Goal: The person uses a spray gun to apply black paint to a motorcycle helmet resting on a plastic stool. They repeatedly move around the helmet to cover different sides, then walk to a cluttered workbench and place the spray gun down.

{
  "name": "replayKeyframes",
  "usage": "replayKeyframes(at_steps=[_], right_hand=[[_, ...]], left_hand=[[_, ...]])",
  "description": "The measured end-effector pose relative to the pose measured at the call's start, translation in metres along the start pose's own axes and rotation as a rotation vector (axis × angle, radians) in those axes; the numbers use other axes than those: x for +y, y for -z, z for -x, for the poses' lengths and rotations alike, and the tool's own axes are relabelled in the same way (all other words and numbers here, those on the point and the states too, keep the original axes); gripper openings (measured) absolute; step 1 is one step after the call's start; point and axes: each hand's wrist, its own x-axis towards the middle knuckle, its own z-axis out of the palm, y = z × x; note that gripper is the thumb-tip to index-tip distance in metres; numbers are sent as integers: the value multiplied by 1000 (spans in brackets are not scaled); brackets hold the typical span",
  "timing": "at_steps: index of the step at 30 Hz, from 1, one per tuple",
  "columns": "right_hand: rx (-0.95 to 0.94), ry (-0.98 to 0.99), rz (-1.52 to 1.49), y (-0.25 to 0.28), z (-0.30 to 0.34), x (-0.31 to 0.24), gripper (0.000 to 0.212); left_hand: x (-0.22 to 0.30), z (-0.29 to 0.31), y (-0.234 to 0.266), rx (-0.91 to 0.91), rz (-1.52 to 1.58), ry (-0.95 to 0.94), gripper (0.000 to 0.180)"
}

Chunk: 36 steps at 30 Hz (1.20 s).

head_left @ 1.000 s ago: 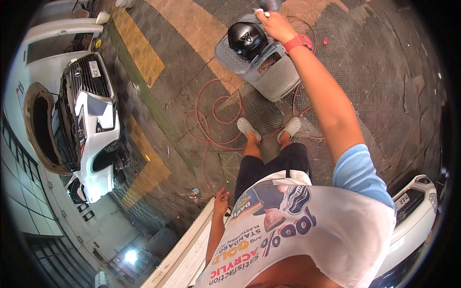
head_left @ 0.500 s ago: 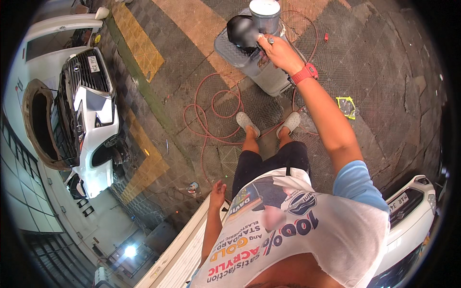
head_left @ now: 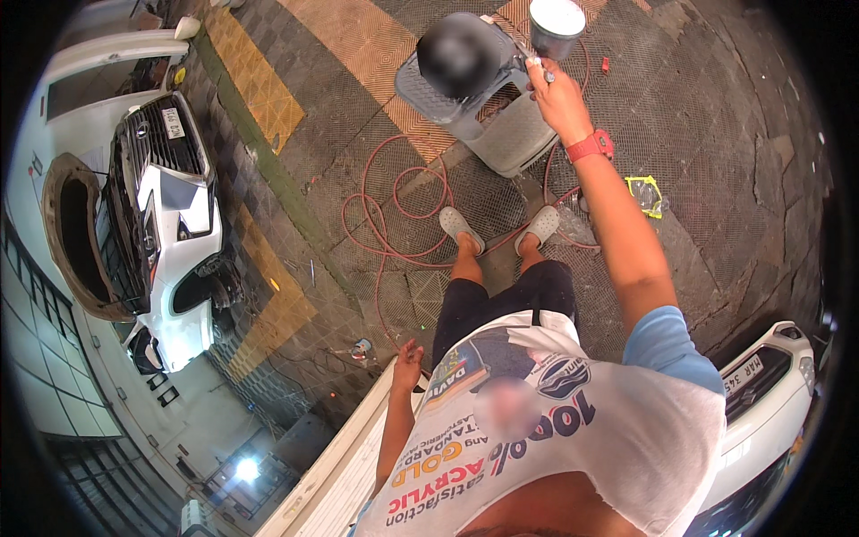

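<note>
My right hand, with a red watch on the wrist, is closed around the grip of what looks like a spray gun. Its grey cup with a white top stands out beyond my fingers. To the left of it, a rounded black object, blurred in the picture, rests on a grey plastic stool; the gun is apart from it. My left hand hangs low by my hip with its fingers loosely apart and nothing in it, beside a long white panel.
A red hose loops over the matted floor around my feet. A yellow-edged clear piece lies to the right. One white car with its hood up stands at left, another at lower right. A small can sits near my left hand.
My right hand and the spray gun have swung to the right, away from the black object, which now shows more fully. My left hand has hardly moved.
</note>
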Motion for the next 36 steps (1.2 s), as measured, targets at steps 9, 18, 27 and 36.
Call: replayKeyframes(at_steps=[9,18,27,36], right_hand=[[-131,108,-201,-39,79,36,48],[-184,138,-99,-45,76,87,51],[2,186,-67,1,23,108,46],[-170,88,-158,33,-22,49,49]], left_hand=[[30,1,3,40,-72,-105,56],[36,5,5,37,-19,-115,58],[33,7,-4,10,-18,-68,58],[54,-8,-7,21,-89,-147,58]])
